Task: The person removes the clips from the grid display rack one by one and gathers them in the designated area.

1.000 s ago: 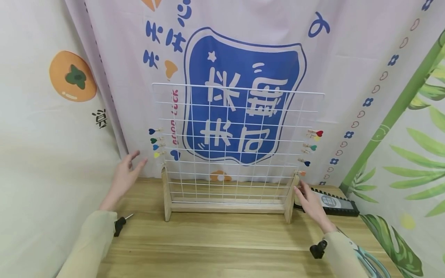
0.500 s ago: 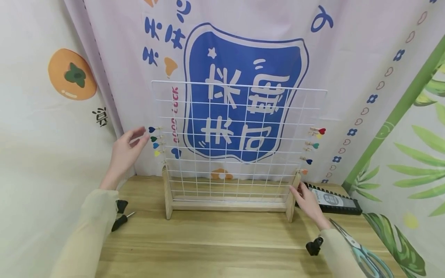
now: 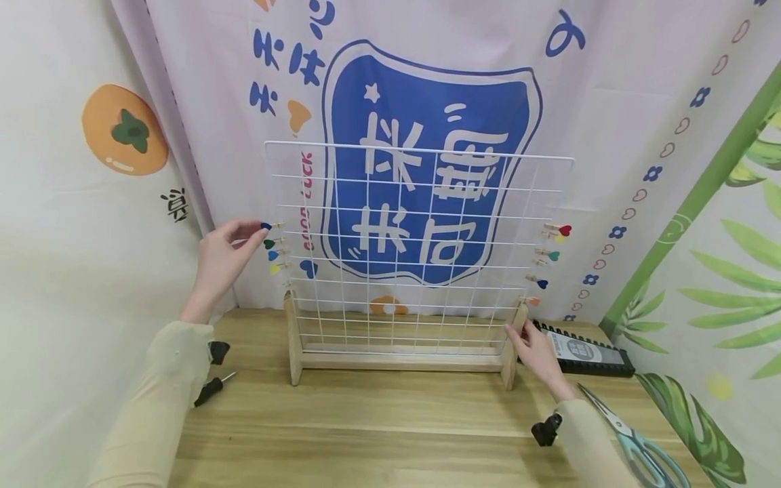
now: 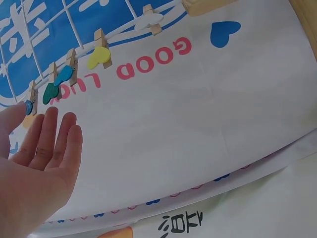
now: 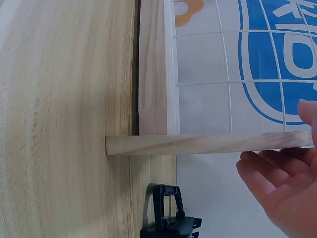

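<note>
A white wire grid [image 3: 421,150] stands upright in a wooden base, with small heart clothespins along both side edges. On its left edge, my left hand [image 3: 221,257] pinches the dark blue heart clothespin [image 4: 28,107] between thumb and fingertips. Beside that one in the left wrist view are a green heart clothespin [image 4: 50,93], a light blue one, a yellow heart clothespin [image 4: 99,58] and a white one. My right hand [image 3: 539,354] holds the base's right wooden upright [image 5: 198,145], thumb on the inner side and fingers on the outer. Above it hangs a red heart clothespin [image 3: 565,231] among others.
Scissors [image 3: 641,444] with light blue handles lie at the right, partly behind the right sleeve. A black case [image 3: 588,352] sits behind the right hand. A screwdriver [image 3: 210,391] lies by the left sleeve. A printed curtain [image 3: 232,68] hangs close behind the grid.
My left hand has moved up and right to the dark blue heart clothespin and now pinches it. My right hand has moved slightly left and taken hold of the wooden upright.
</note>
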A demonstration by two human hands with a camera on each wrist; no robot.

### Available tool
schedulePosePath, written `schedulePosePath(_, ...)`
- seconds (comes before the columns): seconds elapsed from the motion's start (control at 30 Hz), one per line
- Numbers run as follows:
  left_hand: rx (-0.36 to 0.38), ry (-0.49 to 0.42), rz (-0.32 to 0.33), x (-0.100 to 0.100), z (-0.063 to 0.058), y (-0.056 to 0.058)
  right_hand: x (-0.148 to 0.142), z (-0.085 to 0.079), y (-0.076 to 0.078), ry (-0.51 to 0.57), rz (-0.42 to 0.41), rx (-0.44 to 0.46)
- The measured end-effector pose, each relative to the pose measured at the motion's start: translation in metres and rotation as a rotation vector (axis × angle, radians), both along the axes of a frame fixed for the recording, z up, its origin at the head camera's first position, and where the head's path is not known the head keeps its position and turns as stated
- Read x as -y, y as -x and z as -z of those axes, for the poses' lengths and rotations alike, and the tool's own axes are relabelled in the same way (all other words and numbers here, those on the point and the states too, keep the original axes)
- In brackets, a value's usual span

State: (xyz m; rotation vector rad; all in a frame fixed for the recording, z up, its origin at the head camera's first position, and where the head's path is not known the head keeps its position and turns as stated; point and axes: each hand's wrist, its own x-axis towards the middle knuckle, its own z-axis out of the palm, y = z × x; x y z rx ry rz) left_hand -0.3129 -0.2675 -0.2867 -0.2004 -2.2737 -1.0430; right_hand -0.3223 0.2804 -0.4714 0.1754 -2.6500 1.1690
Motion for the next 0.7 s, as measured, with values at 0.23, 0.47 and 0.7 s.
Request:
schedulePosePath(0.23,-0.017,0.007,-0.028,-0.0030,0.0000,0.0018,0.0008,0.0002,0.0006,0.012,0.018,-0.014)
schedulePosePath(0.47,-0.031,0.006,-0.046,-0.0039,-0.0001,0.0044,0.0038,-0.0005,0.0027,0.004,0.059,-0.057)
schedulePosePath(0.7,-0.043,0.008,-0.057,-0.0044,-0.0007,0.0049,0.0052,-0.0015,0.0042,-0.002,0.082,-0.072)
